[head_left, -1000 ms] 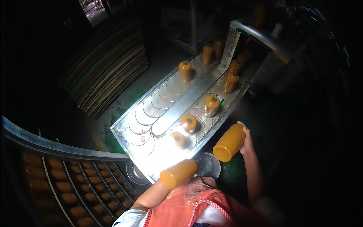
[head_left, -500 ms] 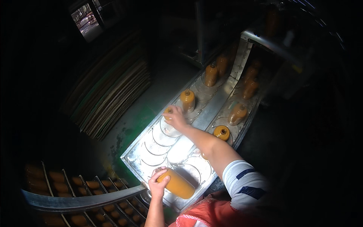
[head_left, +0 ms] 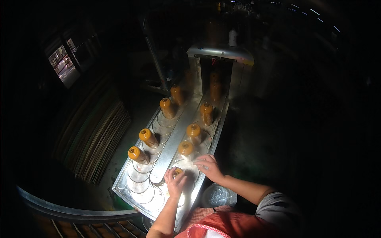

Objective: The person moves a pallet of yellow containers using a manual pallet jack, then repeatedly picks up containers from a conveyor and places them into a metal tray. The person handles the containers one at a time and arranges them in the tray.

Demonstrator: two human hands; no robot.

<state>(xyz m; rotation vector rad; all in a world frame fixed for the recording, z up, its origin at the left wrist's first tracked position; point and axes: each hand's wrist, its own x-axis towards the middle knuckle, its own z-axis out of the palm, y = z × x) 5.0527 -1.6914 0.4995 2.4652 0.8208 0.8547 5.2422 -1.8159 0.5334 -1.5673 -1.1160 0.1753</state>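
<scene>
Glare whitens the conveyor's (head_left: 168,148) near end amid deep darkness.

I can't read any words or numbers from here. The hood (head_left: 212,51) over the far end of the track (head_left: 172,139) has a small dark mark (head_left: 222,52), too tiny to make out, and a yellow patch (head_left: 250,62) I can't read. The bottles (head_left: 193,132) on the track are too small and dim for reading.

bottle (head_left: 178,172) partly hidden by left grip (head_left: 174,185)
</scene>
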